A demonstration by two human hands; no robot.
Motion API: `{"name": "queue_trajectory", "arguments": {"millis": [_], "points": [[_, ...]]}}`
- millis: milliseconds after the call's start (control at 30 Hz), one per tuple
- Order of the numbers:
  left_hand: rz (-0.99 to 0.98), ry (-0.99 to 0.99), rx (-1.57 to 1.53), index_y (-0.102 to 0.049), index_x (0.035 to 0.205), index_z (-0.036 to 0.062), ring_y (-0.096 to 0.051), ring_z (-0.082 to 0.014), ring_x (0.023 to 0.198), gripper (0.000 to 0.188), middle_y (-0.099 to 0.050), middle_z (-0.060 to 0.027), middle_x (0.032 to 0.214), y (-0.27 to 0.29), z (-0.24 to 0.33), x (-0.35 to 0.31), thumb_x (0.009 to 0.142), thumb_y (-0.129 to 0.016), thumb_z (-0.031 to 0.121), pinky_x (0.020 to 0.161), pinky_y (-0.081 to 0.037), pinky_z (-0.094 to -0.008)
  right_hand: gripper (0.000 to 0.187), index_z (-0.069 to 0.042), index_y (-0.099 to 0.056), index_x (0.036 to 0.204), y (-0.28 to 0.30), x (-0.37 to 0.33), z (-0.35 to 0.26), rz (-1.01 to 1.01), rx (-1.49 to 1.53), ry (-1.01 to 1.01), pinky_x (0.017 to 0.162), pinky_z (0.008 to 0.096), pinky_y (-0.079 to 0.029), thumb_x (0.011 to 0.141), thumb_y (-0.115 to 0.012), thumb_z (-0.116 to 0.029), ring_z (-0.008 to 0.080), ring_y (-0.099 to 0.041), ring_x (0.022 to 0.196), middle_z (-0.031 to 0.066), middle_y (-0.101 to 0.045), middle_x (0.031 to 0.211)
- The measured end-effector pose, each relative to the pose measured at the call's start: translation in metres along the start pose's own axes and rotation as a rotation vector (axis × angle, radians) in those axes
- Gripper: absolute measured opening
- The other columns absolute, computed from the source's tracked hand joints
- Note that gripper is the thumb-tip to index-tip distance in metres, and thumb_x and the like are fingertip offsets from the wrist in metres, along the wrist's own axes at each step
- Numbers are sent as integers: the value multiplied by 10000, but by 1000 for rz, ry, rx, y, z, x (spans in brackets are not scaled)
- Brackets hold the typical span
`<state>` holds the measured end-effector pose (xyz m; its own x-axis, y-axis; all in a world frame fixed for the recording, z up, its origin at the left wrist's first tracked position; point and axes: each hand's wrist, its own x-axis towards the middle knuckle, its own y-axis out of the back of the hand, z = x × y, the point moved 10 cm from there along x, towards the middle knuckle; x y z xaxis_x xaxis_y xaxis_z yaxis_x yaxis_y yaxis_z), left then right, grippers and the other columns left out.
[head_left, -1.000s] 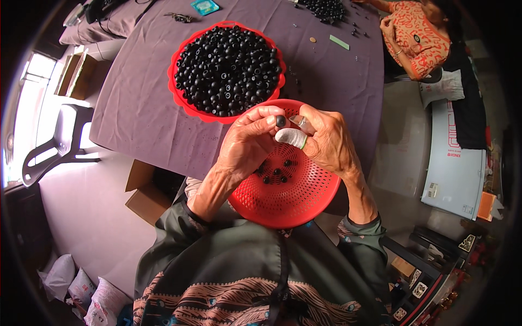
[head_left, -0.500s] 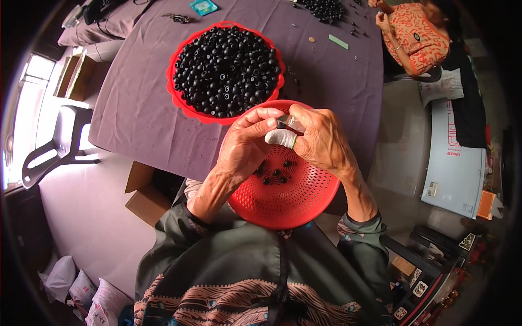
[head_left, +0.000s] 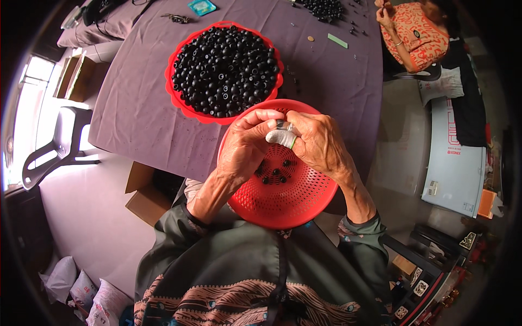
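Observation:
Above a red perforated colander (head_left: 283, 209), my two hands meet fingertip to fingertip. My left hand (head_left: 242, 144) pinches a small black piece (head_left: 280, 124), mostly covered by the fingers. Against it my right hand (head_left: 321, 141) is closed on a small shiny, thin piece, too hidden to name for sure. A white cloth finger cover with a green edge (head_left: 281, 138) sits on my right thumb. Several round black pieces (head_left: 275, 172) lie in the bottom of the colander. Beyond my hands, a red scalloped basin (head_left: 178, 103) is heaped with round, hollow black pieces (head_left: 225, 70).
A purple cloth covers the table (head_left: 141, 108). On it lie a green strip (head_left: 337, 41), a coin-like disc (head_left: 311, 38), a blue packet (head_left: 202, 7) and a pile of black pieces (head_left: 323, 8). Another person (head_left: 418, 38) sits far right. An open cardboard box (head_left: 149, 198) stands left of my lap.
My fingers have drawn closer around the black piece, and less of it and the shiny piece shows. The other person's hands have moved slightly.

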<state>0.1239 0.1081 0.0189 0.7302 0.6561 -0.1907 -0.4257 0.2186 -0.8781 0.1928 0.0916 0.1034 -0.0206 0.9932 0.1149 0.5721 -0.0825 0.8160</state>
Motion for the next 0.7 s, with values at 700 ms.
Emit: {"name": "queue_trajectory", "arguments": {"millis": [700], "points": [[34,67,-63,-577,981,27,-563,-145,857,140,-595,-49,939,2,-4,0,854,-546,77,811,-455,-304,511,-4,-459,680,4,8,-4,8,41,17,456,360,-397,695,-691,-459,272,-464,459,125,-456,528]]}}
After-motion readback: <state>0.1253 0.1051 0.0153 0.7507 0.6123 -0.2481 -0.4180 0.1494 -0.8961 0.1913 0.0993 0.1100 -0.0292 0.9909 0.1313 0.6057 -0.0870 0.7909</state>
